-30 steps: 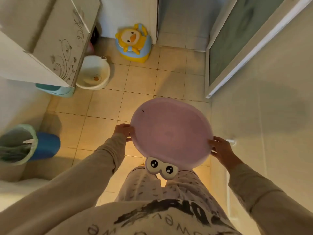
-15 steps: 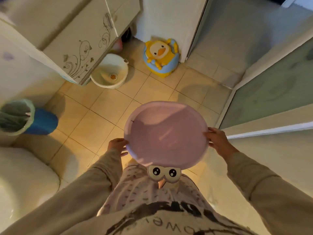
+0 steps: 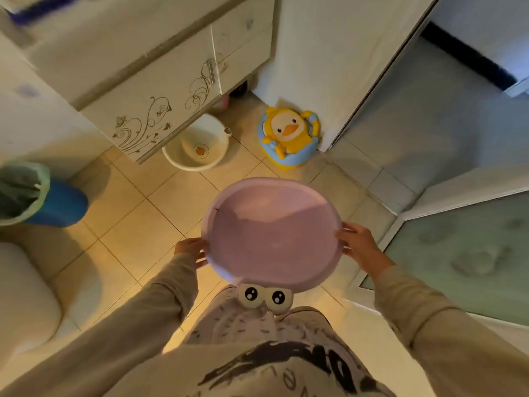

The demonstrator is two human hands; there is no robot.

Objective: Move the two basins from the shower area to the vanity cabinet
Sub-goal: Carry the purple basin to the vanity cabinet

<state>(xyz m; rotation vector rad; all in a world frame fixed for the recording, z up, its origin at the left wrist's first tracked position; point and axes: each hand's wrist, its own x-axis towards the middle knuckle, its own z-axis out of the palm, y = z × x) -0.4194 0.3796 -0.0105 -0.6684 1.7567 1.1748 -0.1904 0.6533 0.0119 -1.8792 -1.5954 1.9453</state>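
The person holds the pink basin [image 3: 272, 233] in the air above the tiled floor [image 3: 160, 213]. The left hand [image 3: 190, 249] and right hand [image 3: 356, 245] each grip its rim on opposite sides. The white basin [image 3: 197, 147] sits partly under the vanity cabinet [image 3: 154, 90].

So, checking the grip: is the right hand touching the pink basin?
Touching. The head view shows the right hand with its fingers on the pink basin rim.
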